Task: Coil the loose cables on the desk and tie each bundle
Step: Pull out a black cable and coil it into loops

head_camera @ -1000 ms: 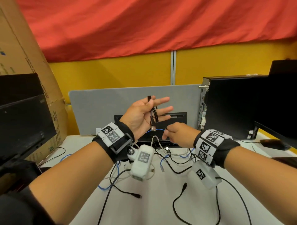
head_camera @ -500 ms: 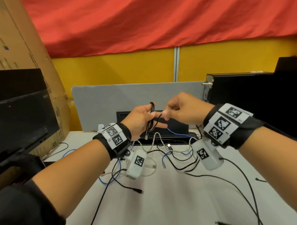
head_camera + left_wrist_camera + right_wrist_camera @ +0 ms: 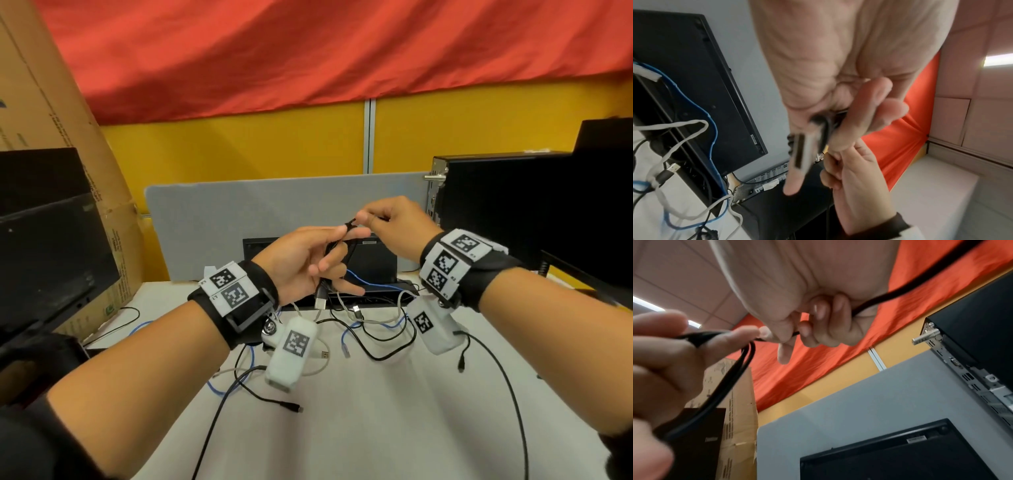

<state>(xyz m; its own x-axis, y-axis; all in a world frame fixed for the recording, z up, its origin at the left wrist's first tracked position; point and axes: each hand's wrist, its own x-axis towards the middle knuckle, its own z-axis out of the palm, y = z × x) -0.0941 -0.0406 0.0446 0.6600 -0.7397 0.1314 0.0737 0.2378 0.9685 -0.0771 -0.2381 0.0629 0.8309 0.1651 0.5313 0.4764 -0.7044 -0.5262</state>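
Observation:
A thin black USB cable [image 3: 348, 257] is folded into short loops, and my left hand [image 3: 337, 246] holds them raised above the desk. Its metal USB plug [image 3: 320, 302] hangs below the palm. In the left wrist view the same plug [image 3: 799, 152] lies blurred against my fingers. My right hand [image 3: 364, 219] pinches the cable just above the left fingertips. The right wrist view shows its fingers [image 3: 824, 321] curled round the black cable [image 3: 890, 295], with the loops [image 3: 735, 374] hanging from the left hand. The cable's free length [image 3: 507, 383] trails down across the desk on the right.
Several loose cables tangle on the white desk [image 3: 376, 438]: a blue one [image 3: 373, 278], a grey one [image 3: 383, 320] and a black one [image 3: 371, 353]. A cardboard box [image 3: 51, 130] and monitor [image 3: 51, 267] stand left, a grey divider [image 3: 239, 212] behind, a PC tower [image 3: 496, 205] right.
My right hand rose from low beside the left palm to the left fingertips, carrying the black cable up. The left fingers curled in over the loops.

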